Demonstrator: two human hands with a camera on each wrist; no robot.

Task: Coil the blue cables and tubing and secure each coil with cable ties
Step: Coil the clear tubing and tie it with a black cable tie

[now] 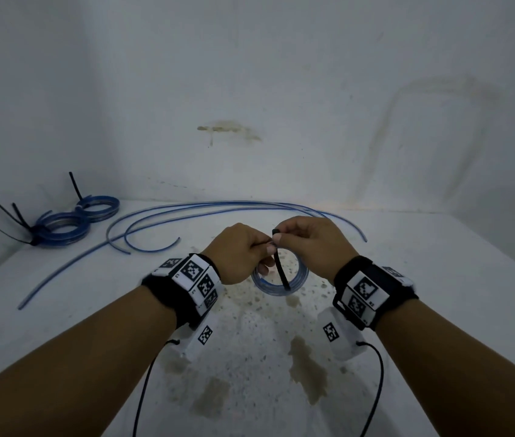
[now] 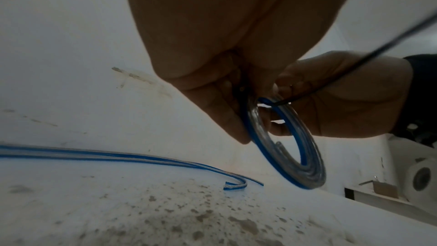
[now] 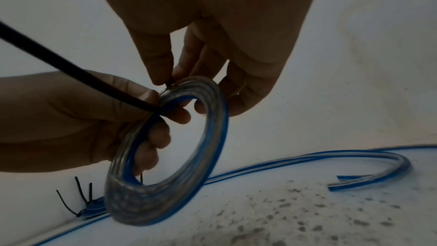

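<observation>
The left hand (image 1: pixel 239 251) grips the coil (image 1: pixel 294 287) above the table (image 1: pixel 439 279), while the right hand (image 1: pixel 308 239) pinches the cable tie (image 1: pixel 282 269) around it. This is the tying step (two finished coils (image 1: pixel 70 222) lie far left); next, I think, the tail must pass through the head and be pulled tight.

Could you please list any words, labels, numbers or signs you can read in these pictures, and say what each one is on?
No readable words, brands or numbers appear in any view.
The wristband on the left hand and the one on the right hand carry black-and-white square marker patterns, which are codes, not text.
Tiny marks beside those patterns are too small to read.
The coil, the cable tie and the white table bear no lettering.
</observation>
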